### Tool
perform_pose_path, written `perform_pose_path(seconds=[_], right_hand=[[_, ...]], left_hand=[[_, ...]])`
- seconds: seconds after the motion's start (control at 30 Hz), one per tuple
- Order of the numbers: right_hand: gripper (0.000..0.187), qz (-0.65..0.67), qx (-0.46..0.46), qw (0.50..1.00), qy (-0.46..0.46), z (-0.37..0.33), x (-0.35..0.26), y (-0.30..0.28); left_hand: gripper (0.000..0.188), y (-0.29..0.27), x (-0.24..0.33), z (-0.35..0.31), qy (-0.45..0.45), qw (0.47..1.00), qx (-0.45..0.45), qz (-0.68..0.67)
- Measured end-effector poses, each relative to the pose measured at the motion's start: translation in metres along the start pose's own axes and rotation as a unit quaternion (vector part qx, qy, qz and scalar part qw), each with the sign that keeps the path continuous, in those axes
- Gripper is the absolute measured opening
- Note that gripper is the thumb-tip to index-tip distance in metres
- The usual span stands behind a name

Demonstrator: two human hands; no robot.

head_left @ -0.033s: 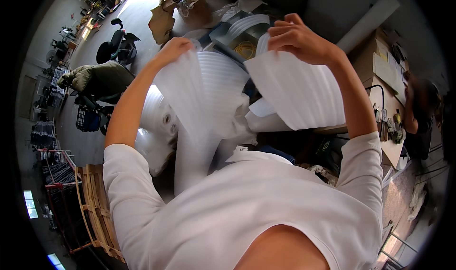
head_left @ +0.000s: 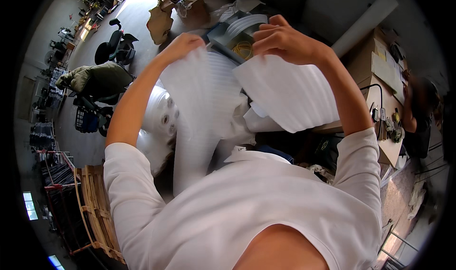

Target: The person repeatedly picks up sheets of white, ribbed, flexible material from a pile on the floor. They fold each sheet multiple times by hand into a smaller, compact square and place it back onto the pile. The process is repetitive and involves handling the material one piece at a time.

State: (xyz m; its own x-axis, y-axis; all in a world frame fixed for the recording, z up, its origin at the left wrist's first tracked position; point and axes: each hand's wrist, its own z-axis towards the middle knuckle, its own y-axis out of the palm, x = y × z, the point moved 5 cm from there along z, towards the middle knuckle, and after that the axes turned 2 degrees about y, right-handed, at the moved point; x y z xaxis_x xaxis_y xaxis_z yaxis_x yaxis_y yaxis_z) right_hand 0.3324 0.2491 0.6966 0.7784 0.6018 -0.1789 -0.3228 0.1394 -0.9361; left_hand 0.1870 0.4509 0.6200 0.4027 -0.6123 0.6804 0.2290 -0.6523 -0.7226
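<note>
My left hand (head_left: 184,47) is closed in a pinch on the top edge of a translucent white foam sheet (head_left: 192,94), which hangs down toward my body. Across from it, my right hand (head_left: 286,43) grips the upper edge of another stretch of white foam sheet (head_left: 292,93) that slopes away to the right. Whether both stretches belong to one piece I cannot tell. Ribbed white foam (head_left: 223,77) lies between and behind them. Below my left forearm sit rolls wrapped in clear plastic (head_left: 164,111).
Beyond my hands stands a grey metal box (head_left: 228,49) with yellow cord (head_left: 244,49). Torn cardboard boxes (head_left: 190,11) are further back. A scooter (head_left: 97,82) with a green cover is at left, a wooden pallet (head_left: 97,208) nearer. At right, a person (head_left: 420,113) sits by a table (head_left: 389,113).
My hands have drawn a little closer together: the right one moved left with its foam sheet, the left one slightly right.
</note>
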Motion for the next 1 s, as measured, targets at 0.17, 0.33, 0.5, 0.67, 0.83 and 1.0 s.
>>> perform_pose_path(seconds=[0.17,0.33,0.5,0.67,0.83,1.0], right_hand=[[0.005,0.092,0.077,0.991,0.055,0.033,0.007,0.033],[0.012,0.117,0.173,0.957,0.201,0.014,0.047,0.044],[0.017,0.232,0.154,0.936,0.215,0.013,0.055,0.049],[0.021,0.142,0.100,0.968,0.180,0.023,0.039,0.047],[0.025,0.137,0.114,0.975,0.134,0.029,0.035,0.045],[0.027,0.064,0.239,0.958,0.149,0.029,0.034,0.044]], left_hand=[[0.018,0.047,0.061,0.040,0.119,0.987,-0.099,0.043],[0.022,0.058,0.082,0.026,-0.095,0.910,-0.093,-0.392],[0.020,0.053,0.074,0.033,-0.080,0.964,-0.047,-0.248],[0.022,0.051,0.086,0.029,-0.091,0.961,-0.069,-0.252],[0.025,0.044,0.084,0.027,-0.072,0.966,-0.103,-0.227],[0.029,0.039,0.095,0.013,-0.070,0.933,-0.089,-0.343]])
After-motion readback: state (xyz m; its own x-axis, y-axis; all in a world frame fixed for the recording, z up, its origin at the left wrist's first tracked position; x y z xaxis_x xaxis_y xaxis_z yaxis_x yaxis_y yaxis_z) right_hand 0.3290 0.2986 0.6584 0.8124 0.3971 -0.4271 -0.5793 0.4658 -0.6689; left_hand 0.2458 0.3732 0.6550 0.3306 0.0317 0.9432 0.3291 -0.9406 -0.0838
